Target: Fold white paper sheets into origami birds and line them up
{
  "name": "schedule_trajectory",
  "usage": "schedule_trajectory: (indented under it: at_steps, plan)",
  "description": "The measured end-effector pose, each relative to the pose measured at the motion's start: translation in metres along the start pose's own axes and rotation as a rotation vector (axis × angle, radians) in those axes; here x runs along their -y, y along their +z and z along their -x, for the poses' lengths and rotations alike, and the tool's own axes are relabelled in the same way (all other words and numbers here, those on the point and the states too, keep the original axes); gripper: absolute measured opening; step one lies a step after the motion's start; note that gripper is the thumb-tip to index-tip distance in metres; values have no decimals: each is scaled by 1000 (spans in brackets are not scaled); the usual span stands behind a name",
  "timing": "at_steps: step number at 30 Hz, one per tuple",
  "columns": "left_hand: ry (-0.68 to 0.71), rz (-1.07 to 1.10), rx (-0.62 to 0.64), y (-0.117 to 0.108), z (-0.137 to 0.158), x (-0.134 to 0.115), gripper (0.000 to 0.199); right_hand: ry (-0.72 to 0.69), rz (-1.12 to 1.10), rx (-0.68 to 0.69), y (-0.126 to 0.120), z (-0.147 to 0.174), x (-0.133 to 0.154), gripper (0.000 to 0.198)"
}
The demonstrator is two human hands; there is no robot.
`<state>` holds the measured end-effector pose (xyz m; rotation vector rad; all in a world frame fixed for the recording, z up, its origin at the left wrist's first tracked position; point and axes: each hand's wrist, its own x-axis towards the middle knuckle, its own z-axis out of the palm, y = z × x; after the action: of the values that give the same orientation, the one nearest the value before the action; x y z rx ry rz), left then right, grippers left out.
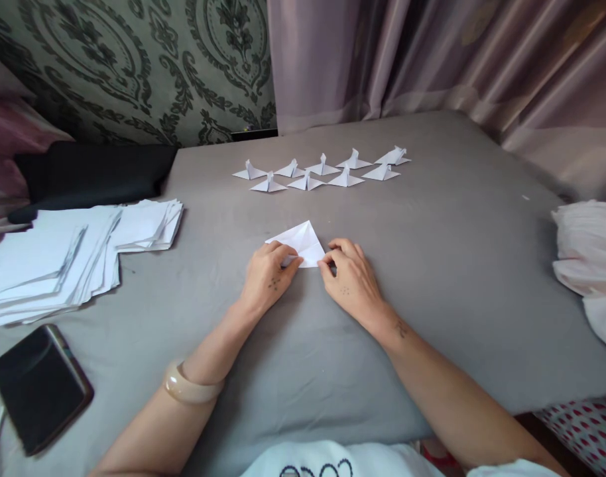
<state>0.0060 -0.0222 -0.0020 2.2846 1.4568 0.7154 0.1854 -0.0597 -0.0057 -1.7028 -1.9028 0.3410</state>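
A partly folded sheet of white paper (pixel 309 246) lies on the grey cloth surface in front of me, with crease lines and a point facing away. My left hand (pixel 272 270) covers its left side, thumb and fingers closed on the near edge. At the lower right corner, my right hand (pixel 350 275) pinches the paper between thumb and forefinger, its other fingers curled above the cloth. Farther back stand several folded white paper figures (pixel 346 177) in two rows, each with flat pointed sides and an upright middle part.
Stacks of white paper (pixel 49 258) lie at the left, beside a black folded item (pixel 99 172). A dark-screened phone or tablet (pixel 40 387) rests at the near left. White cloth (pixel 591 258) sits at the right edge. Curtains (pixel 333 59) hang behind.
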Motion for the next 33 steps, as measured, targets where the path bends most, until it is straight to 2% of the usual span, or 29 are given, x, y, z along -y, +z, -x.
schedule_trajectory:
  at_steps: [16, 24, 29, 33]
  plan:
    - [-7, -54, 50, 1, -3, 1, 15, 17, 43, 52, -1, -2, 1, 15]
    - [6, -65, 59, 1, -3, 3, 16, 88, 58, 35, -8, -3, -7, 9]
    - [11, -60, 68, 0, -4, 3, 16, 86, -8, 20, -11, -6, -17, 2]
    - [8, -57, 73, 1, -3, 3, 15, -11, -188, 46, -11, -7, -5, 14]
